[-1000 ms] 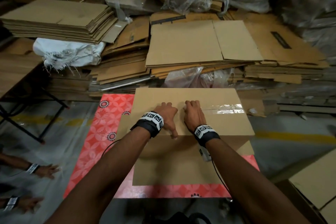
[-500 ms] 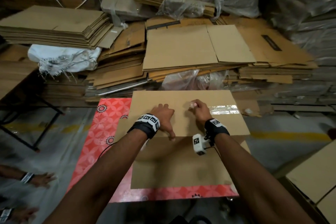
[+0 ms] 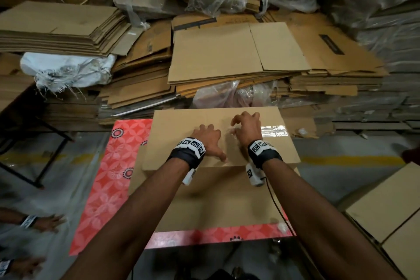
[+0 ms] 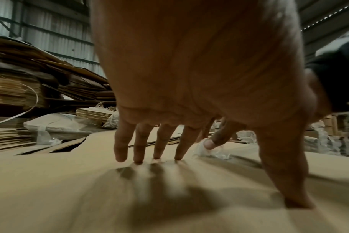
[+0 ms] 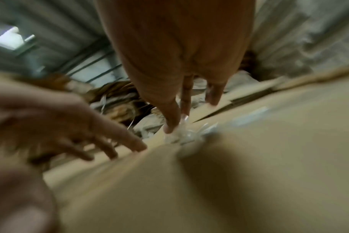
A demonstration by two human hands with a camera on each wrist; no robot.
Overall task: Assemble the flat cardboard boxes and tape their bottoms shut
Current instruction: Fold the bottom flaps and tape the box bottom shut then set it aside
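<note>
A brown cardboard box stands on the red patterned table with its closed flaps up. A strip of clear tape runs along the flap seam on the right half. My left hand presses on the box top with straight fingers spread on the cardboard. Just right of it, my right hand pinches the crumpled loose end of the tape between thumb and forefinger. That crumpled end lies on the box top beside my left hand.
Stacks of flat cardboard fill the space behind the table, with a taller stack and a white sack at the left. Another person's hands show at lower left. Assembled boxes stand at lower right.
My right hand has gone from lying on the tape to lifting its wrist and pinching the tape's loose end. The left hand has stayed pressed on the box top.
</note>
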